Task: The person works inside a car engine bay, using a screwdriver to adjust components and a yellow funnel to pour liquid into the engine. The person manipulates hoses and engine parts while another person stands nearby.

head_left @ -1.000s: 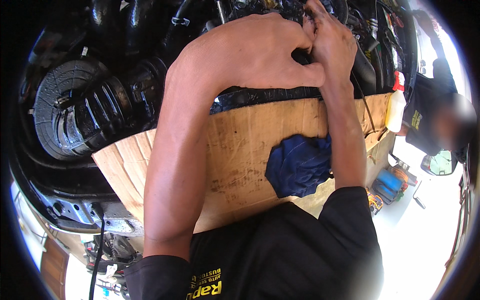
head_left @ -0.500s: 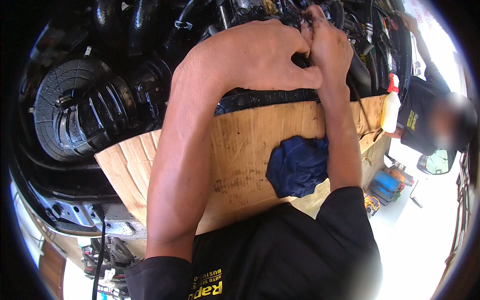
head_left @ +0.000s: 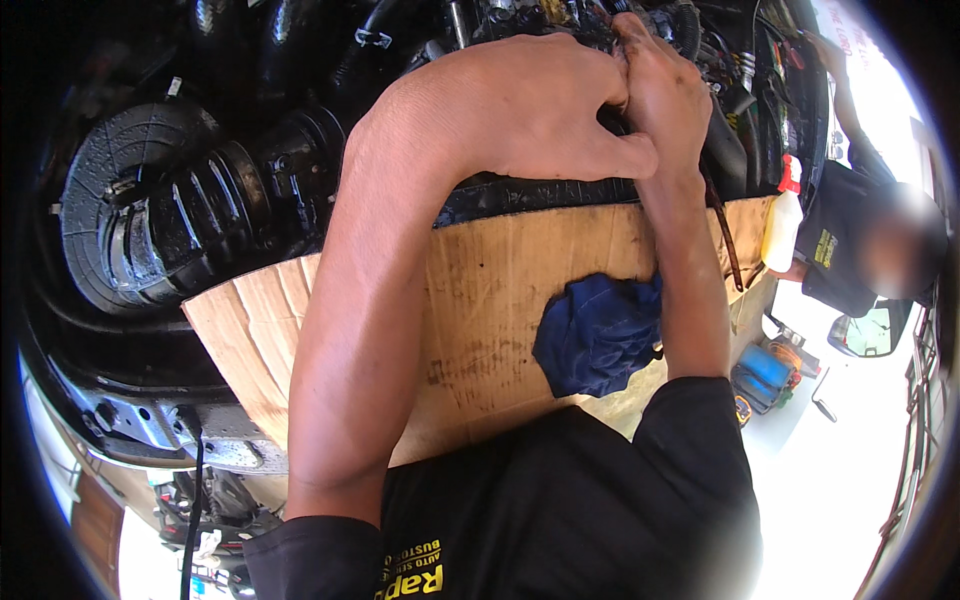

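Note:
Both my hands are close together over the engine bay (head_left: 480,190) of a car, at the top middle. My left hand (head_left: 530,105) is bent at the wrist and reaches right; its thumb lies against my right wrist, and its fingertips are hidden behind my right hand. My right hand (head_left: 668,110) points away from me among hoses and engine parts, with its fingers dirty and curled. What they grip, if anything, is hidden. Below my hands a cardboard sheet (head_left: 490,300) covers the front edge of the bay. A crumpled dark blue cloth (head_left: 600,335) lies on it beside my right forearm.
A spray bottle (head_left: 783,220) with a red head stands right of the cardboard, near a thin dark rod (head_left: 727,240). Another person (head_left: 850,230) is at the right, one arm reaching to the car. Round black ducting (head_left: 140,215) fills the left. A blue machine (head_left: 765,375) sits on the floor.
My hands have shifted slightly to the right and stay joined at the same spot. The thin dark rod beside my right forearm shows more plainly. The view has tilted a little.

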Available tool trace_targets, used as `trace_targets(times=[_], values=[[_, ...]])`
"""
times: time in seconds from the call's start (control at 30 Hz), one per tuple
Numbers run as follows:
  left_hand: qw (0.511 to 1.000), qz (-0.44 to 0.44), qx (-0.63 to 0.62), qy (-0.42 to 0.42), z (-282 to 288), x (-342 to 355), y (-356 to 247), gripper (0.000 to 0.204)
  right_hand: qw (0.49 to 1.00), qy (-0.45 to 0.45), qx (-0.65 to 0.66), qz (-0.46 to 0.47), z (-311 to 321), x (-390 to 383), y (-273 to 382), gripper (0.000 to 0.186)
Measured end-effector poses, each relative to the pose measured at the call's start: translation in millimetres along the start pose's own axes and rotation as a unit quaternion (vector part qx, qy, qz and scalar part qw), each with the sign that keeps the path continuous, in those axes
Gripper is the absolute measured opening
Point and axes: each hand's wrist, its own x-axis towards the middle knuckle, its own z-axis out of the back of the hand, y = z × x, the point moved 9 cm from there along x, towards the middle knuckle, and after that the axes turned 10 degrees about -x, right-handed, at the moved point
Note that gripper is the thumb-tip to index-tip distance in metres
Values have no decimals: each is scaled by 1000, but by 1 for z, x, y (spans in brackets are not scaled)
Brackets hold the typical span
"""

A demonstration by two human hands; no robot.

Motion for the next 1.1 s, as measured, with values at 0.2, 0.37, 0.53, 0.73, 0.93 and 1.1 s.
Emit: trace_targets(times=[0.2,0.37,0.53,0.73,0.93,1.1], values=[[1000,-16,-26,-3,3,1,-4,47,997,56,-42,-15,0,5,-3,34],[1000,11,-14,12,4,0,-3,47,988,104,-49,-98,13,0,-5,32],[1000,12,-24,10,2,-1,1,46,999,25,29,-19,21,-2,4,24],[1000,5,-15,19,2,1,1,44,995,86,26,-48,3,-5,-5,38],[999,-12,-30,3,2,2,0,44,996,75,-38,2,6,-6,-5,37],[999,-1,-34,23,-2,3,1,43,992,66,-107,5,5,-8,-9,37]])
